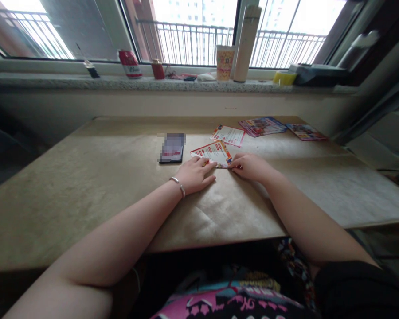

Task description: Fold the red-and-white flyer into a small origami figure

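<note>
on the pale beige, faintly creased tabletop [86, 190]: a corner pinched, an edge held

near the middle, right of the black slab-like phone [173, 148], lies the white rectangular card with red and yellow print [216, 153]. the bare left hand [196, 174], wearing a silvery open-ended bangle [182, 190], rests palm down, fingers spread over the card's near left edge; the right hand [249, 166] is closed, seemingly pinching the near right corner between thumb and fingers.

for good handling, the left fingers should press lightly and evenly and the right pinch stay shallow, as such thin stock would probably crease.

just beyond lies a white card bordered in pinkish red [228, 135]; farther right, glossy blue-and-red printed cards [262, 126] overlap in a loose, smooth-faced pile.
</note>
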The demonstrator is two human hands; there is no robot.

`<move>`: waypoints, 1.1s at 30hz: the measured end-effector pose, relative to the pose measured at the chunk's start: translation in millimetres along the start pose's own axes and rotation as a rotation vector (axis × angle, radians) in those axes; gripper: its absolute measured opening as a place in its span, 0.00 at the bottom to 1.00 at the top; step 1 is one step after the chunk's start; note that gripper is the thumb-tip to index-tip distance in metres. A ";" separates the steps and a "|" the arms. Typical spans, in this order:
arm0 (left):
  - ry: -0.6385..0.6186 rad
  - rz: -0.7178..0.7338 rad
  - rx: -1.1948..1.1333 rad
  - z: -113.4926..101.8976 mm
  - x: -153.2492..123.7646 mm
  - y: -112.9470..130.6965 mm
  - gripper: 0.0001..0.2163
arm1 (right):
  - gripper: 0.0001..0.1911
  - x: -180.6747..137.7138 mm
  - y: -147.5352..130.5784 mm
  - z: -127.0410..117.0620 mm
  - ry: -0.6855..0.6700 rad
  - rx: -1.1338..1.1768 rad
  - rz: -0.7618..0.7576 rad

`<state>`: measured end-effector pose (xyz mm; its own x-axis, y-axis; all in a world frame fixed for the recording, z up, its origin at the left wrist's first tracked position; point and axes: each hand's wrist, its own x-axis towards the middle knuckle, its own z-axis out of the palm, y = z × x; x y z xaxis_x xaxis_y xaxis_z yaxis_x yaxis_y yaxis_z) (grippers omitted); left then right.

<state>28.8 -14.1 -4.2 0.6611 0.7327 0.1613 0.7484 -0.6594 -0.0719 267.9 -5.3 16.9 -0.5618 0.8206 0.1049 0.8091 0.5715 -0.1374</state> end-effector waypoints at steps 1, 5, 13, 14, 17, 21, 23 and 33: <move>0.001 0.001 0.000 0.5 0.2 -0.2 0.25 | 0.13 -0.2 0.2 -0.3 0.001 0.001 0.001; -0.007 0.000 0.007 1.8 1.1 -0.5 0.25 | 0.13 -1.0 2.9 -2.1 -0.003 0.005 0.025; -0.020 0.017 0.019 -3.5 0.9 3.8 0.27 | 0.14 0.2 5.1 0.3 0.001 0.015 0.030; -0.034 0.019 0.021 -5.4 0.8 4.7 0.27 | 0.14 0.5 5.1 0.6 0.001 0.020 0.031; -0.048 -0.003 0.032 -9.4 0.9 7.1 0.26 | 0.14 0.8 6.1 1.5 -0.001 0.037 0.027; -0.040 -0.022 0.031 -8.3 1.3 7.5 0.26 | 0.14 0.2 7.7 2.4 0.002 0.043 0.017; -0.040 -0.029 0.025 -6.4 1.3 7.1 0.26 | 0.13 -0.1 8.1 2.7 0.003 0.045 0.017; -0.060 -0.060 -0.037 -1.8 0.4 6.1 0.26 | 0.13 -0.5 7.4 1.1 -0.009 0.037 0.041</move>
<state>33.5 -18.2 -2.8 0.6180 0.7792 0.1046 0.7850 -0.6190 -0.0273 273.9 -1.6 14.8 -0.5298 0.8434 0.0893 0.8247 0.5369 -0.1777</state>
